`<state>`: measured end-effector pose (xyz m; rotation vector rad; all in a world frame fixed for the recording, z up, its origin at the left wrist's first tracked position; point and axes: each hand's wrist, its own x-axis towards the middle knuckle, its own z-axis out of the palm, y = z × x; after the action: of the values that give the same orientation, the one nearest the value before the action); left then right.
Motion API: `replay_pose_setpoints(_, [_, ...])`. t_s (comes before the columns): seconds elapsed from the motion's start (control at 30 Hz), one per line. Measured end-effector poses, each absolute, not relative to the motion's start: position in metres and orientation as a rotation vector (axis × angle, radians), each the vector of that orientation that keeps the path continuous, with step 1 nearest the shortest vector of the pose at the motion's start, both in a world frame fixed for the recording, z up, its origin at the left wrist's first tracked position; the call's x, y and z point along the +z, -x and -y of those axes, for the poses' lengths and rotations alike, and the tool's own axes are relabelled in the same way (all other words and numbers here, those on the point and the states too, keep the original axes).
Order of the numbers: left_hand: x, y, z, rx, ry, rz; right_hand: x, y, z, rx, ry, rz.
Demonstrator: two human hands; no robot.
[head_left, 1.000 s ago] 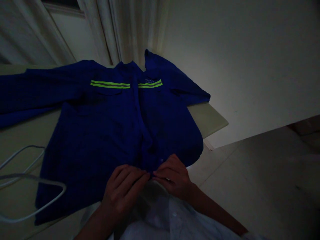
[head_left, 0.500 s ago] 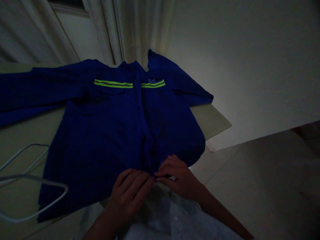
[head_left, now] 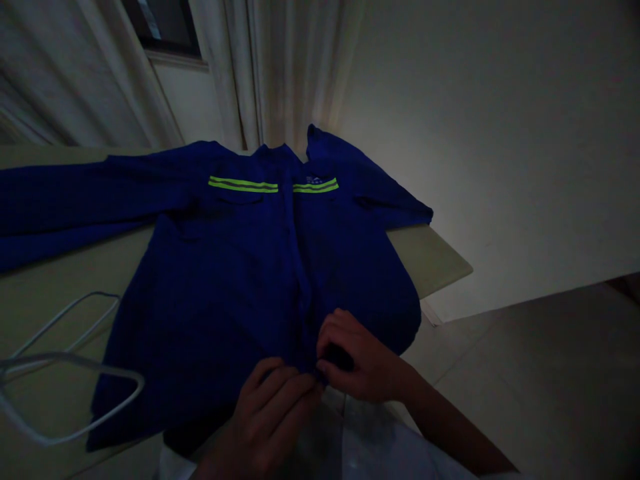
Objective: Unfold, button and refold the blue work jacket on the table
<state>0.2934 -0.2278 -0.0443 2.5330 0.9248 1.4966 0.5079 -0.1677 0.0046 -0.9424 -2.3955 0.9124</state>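
A dark blue work jacket [head_left: 225,280] lies spread out, front up, with yellow-green reflective strips across the chest and both sleeves out to the sides. At the bottom of its front opening, my left hand [head_left: 277,407] pinches the hem, fingers bent over the cloth. Close beside it, my right hand [head_left: 357,357] grips the other side of the front edge between thumb and curled fingers. The fingertips of both hands nearly meet. Whatever small part of the jacket lies between them is hidden in the dark.
The jacket rests on a pale table [head_left: 433,260], whose corner juts out at right. White wire hangers [head_left: 75,357] are at the left, one overlapping the jacket. Curtains [head_left: 290,67] and a white wall [head_left: 490,153] stand behind. Tiled floor [head_left: 525,373] shows at right.
The view has tilted up a little, so the scene sits lower and further right. My right fingers have curled more around the cloth; both hands stay at the hem.
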Motion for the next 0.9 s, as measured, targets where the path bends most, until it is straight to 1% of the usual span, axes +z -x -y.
replay_pose_setpoints(0.13, [-0.045,-0.287,0.228,1.466,-2.524,-0.979,0.008,-0.506,0.165,0.905,0.907,2.388])
replay_pose_setpoints(0.3, [-0.051,-0.282,0.221,1.481,-2.507,-1.096,0.011,-0.507,0.159,0.957,0.962,2.372])
replay_pose_setpoints(0.5, [-0.061,-0.281,0.221,1.545,-2.464,-1.035,0.010,-0.510,0.157,1.076,0.927,2.353])
replay_pose_setpoints(0.63, [-0.058,-0.278,0.220,1.476,-2.505,-0.971,0.010,-0.511,0.160,1.009,0.946,2.335])
replay_pose_setpoints(0.73, [-0.054,-0.280,0.218,1.511,-2.543,-0.933,0.014,-0.510,0.160,0.964,0.951,2.369])
replay_pose_setpoints(0.9, [-0.057,-0.287,0.218,1.564,-2.579,-1.003,0.018,-0.507,0.157,1.007,0.970,2.326])
